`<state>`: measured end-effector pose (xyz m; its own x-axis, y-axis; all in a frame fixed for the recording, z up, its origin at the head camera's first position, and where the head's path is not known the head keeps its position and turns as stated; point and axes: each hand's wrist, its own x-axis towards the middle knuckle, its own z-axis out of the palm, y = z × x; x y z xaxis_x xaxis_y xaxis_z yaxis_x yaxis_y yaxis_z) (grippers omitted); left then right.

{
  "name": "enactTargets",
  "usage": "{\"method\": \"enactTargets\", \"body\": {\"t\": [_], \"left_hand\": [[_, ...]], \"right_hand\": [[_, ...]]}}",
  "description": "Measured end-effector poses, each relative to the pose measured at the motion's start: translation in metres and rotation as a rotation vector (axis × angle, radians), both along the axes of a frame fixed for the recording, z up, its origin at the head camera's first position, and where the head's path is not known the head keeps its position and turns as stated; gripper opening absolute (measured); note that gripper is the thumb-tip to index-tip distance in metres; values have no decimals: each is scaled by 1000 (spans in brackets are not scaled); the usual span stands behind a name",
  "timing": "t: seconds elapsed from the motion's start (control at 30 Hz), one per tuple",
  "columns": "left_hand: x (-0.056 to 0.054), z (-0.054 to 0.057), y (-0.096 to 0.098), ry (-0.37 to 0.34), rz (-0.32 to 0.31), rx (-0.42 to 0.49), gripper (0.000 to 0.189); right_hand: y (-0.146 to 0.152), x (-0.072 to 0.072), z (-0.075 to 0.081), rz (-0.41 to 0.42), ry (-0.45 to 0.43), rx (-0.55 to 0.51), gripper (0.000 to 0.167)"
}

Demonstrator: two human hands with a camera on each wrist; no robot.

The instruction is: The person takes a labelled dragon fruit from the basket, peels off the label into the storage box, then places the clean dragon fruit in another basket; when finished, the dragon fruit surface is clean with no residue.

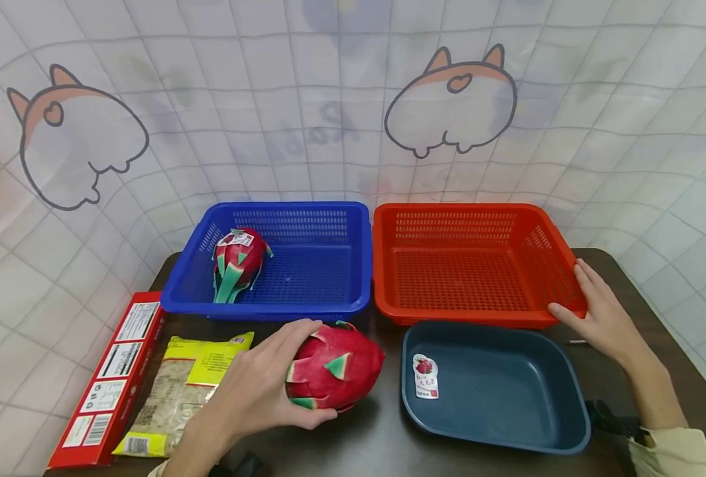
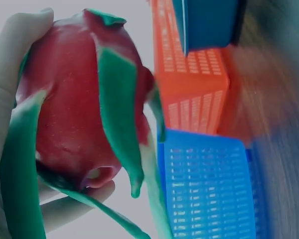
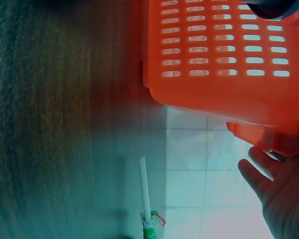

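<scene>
My left hand [image 1: 263, 384] grips a red dragon fruit [image 1: 343, 368] with green-tipped scales, held above the table in front of the blue basket. In the left wrist view, long green scales [image 2: 120, 104] hang from this dragon fruit beside the thumb. A second dragon fruit [image 1: 246, 255], bearing a white label, lies in the left part of the blue basket [image 1: 307, 308]. At the right rim of the red basket [image 1: 466, 315], my right hand [image 1: 609, 324] rests with fingers extended and thumb spread near the front corner.
A dark blue tub [image 1: 496, 404] with a dragon fruit sticker [image 1: 425, 376] stands before the red basket. On the left lie a yellow-and-clear bag [image 1: 179, 391] and a red box [image 1: 108, 384]. A thin white stick [image 3: 144, 189] lies right of the tub.
</scene>
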<state>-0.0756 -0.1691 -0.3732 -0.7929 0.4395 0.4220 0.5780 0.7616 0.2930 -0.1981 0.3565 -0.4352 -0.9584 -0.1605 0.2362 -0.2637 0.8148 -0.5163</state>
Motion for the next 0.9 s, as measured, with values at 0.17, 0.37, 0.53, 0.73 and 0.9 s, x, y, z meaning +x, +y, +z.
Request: {"method": "enactTargets", "body": {"t": [0.17,0.37,0.53,0.73,0.9], "left_hand": [[-2,3,8,59,-5,10,99],[-18,13,25,109,-56,-47,103],[-46,31,47,210,-153,-83,99],[-92,56,79,426,-230,-215,95],[-133,68,113,406,-244,-320,91]], "right_hand": [[-1,-3,-1,16,3,-11,91],[1,-1,0,2,-2,0,91],[4,-1,2,4,-1,0,91],[2,-2,3,3,-7,-1,91],[1,0,3,-1,1,-6,91]]}}
